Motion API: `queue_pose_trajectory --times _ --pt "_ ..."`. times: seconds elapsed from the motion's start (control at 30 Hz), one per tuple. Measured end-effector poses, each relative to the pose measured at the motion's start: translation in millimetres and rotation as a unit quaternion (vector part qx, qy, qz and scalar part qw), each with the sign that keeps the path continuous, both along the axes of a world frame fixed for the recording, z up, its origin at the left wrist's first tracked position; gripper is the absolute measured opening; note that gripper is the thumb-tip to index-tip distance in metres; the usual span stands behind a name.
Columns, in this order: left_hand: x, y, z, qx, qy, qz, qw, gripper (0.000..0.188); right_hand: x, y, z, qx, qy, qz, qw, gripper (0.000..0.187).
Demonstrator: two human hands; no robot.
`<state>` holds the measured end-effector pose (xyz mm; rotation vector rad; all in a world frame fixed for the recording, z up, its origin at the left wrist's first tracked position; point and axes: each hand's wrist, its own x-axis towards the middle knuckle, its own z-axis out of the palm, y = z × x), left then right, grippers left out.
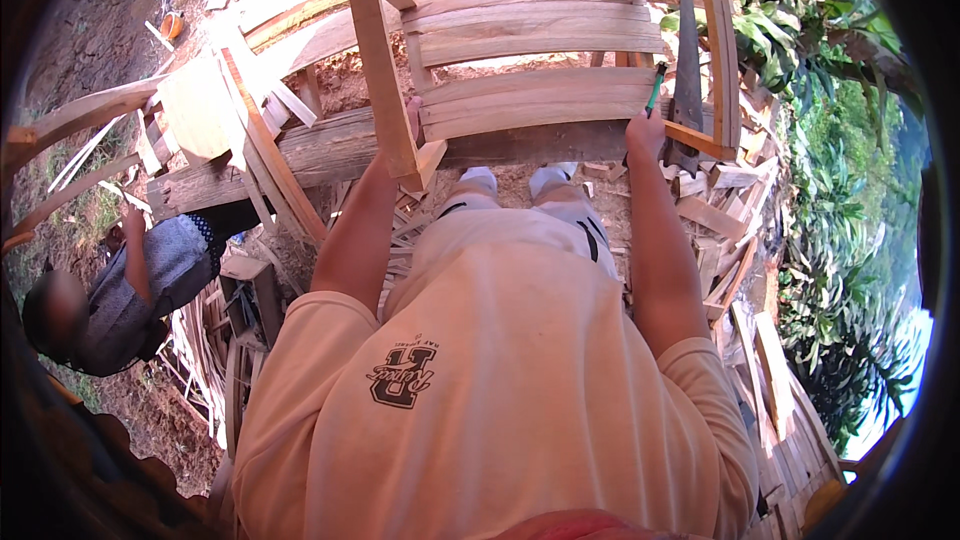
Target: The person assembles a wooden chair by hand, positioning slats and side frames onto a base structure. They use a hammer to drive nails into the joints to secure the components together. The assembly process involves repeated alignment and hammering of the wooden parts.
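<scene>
In front of me stands a slatted wooden bench [540, 40] with pale planks and upright frames at both ends. My left hand [414, 118] is at the bench's left end, by the edge of the slats. The left frame post [378, 60] covers most of it, so its grip is hidden. At the slats' right end, my right hand [645, 132] is closed around a slim green pen [656, 88] with a dark top end, pointing away from me. Just right of that hand, a handsaw [687, 70] lies lengthwise inside the bench's right frame [722, 60].
A thick weathered beam [320, 148] runs under the bench. Leaning boards [262, 140] and more wooden frames stand at left, where another person [150, 275] is bent over. Wood offcuts [725, 215] litter the ground at right, beside leafy plants [830, 240].
</scene>
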<state>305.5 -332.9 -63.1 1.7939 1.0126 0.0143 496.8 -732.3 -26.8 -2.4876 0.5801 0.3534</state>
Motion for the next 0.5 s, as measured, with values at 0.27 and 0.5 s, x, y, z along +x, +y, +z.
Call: queue_pose_trajectory --times 0.27,0.5 --pt "-6.9 6.2 -17.7 -0.035 -0.049 -0.020 0.998 0.028 -2.8 -3.3 -6.9 -0.008 -0.013 0.001 1.000 0.026" --pt "-8.9 16.4 -35.3 -0.198 -0.075 0.058 0.976 0.022 -4.5 -8.6 -5.7 -0.014 -0.022 -0.007 1.000 0.027"
